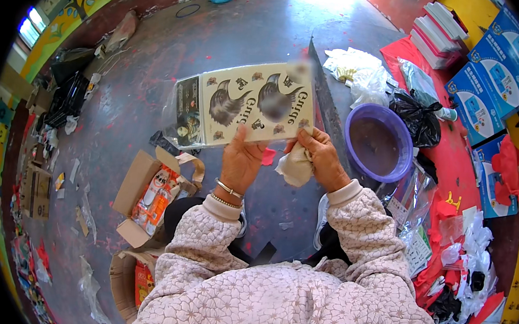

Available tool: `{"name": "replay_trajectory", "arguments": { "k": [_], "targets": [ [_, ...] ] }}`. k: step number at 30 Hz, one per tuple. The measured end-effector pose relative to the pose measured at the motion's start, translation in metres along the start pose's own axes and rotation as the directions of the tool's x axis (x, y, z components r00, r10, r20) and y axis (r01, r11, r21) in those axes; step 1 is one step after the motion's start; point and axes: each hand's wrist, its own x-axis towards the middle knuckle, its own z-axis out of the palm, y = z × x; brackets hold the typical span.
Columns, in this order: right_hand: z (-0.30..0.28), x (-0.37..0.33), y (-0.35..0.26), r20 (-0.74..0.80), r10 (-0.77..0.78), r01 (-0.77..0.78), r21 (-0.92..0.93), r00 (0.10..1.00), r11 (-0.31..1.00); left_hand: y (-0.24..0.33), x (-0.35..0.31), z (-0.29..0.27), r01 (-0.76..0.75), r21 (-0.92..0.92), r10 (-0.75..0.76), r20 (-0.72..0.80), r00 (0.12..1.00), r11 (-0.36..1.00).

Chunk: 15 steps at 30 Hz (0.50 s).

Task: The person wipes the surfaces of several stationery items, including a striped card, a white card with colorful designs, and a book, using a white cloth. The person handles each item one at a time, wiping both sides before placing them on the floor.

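Observation:
A flat sheet of stickers [247, 106] in a clear plastic sleeve is held up in front of me, cream with dark animal-like prints and a black band at its left end. My left hand [242, 165] grips its lower edge, thumb on the front and fingers mostly hidden behind. A crumpled beige cloth [296, 167] is bunched in my right hand [326, 160], whose thumb and fingertips also meet the sheet's lower right corner. Close to that hand on the right stands a purple basin [350, 146] with murky water inside.
Left of my legs are an opened cardboard box [133, 183] with orange packets and another carton [121, 276]. Plastic bags [361, 72], a black bag [422, 121] and red cloth [456, 173] lie to the right. Blue boxes [495, 78] line the right wall. Litter dots the left floor.

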Motion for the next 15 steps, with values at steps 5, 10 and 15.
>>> {"name": "replay_trajectory", "arguments": {
  "k": [5,10,15],
  "targets": [
    [-0.013,-0.003,-0.025,0.01,0.111,-0.105,-0.256,0.994,0.961,0.007,0.004,-0.014,0.037,-0.003,-0.036,0.051,0.998,0.999],
    [-0.047,-0.003,-0.07,-0.366,-0.256,0.266,-0.025,0.895,0.964,0.008,0.004,-0.008,0.062,0.058,-0.062,0.003,0.998,0.996],
    [-0.003,0.005,-0.069,-0.26,-0.693,0.482,-0.557,0.672,0.676,-0.014,-0.006,0.009,0.278,0.021,-0.279,0.079,0.957,0.96]
  ]
}}
